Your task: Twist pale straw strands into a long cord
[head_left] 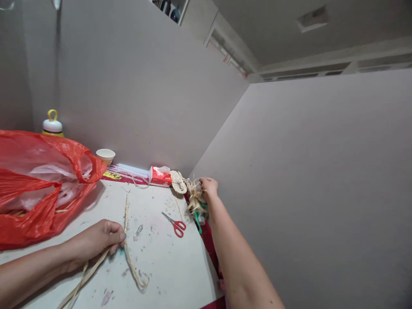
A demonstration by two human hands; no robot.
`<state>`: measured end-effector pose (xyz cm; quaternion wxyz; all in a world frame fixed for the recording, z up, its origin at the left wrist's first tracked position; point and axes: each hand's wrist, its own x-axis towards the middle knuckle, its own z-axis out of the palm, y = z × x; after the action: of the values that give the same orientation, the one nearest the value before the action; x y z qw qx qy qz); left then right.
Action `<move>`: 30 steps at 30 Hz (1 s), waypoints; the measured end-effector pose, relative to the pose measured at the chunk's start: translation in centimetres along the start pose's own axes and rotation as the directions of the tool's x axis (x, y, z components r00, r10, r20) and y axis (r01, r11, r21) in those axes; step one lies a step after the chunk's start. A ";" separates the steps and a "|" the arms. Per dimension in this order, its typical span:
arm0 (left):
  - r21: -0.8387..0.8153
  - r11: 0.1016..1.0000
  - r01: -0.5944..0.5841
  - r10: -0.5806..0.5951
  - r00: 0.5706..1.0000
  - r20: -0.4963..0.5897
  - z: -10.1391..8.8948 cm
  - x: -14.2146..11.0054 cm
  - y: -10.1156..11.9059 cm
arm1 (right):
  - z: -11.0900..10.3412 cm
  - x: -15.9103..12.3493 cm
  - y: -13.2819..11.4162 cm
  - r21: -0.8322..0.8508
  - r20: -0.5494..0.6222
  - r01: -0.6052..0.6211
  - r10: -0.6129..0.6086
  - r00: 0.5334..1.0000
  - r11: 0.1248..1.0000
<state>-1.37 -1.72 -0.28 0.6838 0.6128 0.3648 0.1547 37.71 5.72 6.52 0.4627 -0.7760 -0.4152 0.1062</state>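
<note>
My left hand (107, 237) pinches a thin raffia braid (126, 212) between thumb and fingers. The braid's plaited end lies on the white tabletop pointing away from me, and loose raffia strands (133, 268) trail from under the hand toward the front. My right hand (210, 187) reaches to the far right corner, its fingers curled at the tangled bunch of raffia (195, 198); its fingertips are partly hidden among the strands. Left of this bunch lies a woven raffia oval piece (178, 182). Red-handled scissors (175, 224) lie partly open on the table between my hands.
A red plastic bag (41, 189) fills the left side. Along the back are a paper cup (105, 155), pale sticks (131, 170) and a red tissue pack (160, 175). A yellow-and-white bottle (52, 124) stands behind the bag. Grey walls (305, 193) close in behind and right.
</note>
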 end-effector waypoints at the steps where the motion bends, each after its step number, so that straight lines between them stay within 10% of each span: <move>1: 0.002 1.000 -0.007 0.007 1.000 -0.001 0.0 0.0 0.0 | -0.4 0.0 -0.2 0.006 -0.002 -0.018 0.018 1.000 1.000; 18: 0.024 0.999 -0.024 0.024 1.000 0.015 -0.4 0.3 -0.5 | -6.0 -0.9 -6.5 0.363 -0.186 0.157 -0.093 0.978 0.918; 25: 0.004 0.999 0.037 -0.037 0.999 0.000 0.1 -0.7 0.5 | -5.2 -7.5 -9.0 0.482 0.224 0.008 -0.132 0.966 0.876; 30: -0.056 0.997 0.045 -0.046 0.999 -0.011 0.3 -0.9 1.2 | -0.8 -16.9 -8.6 0.376 0.718 -0.232 -0.124 0.685 0.897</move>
<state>-1.50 -2.32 1.17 0.7015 0.5842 0.3783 0.1530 22.78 -5.34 10.22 0.4185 -0.5571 -0.5054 0.5091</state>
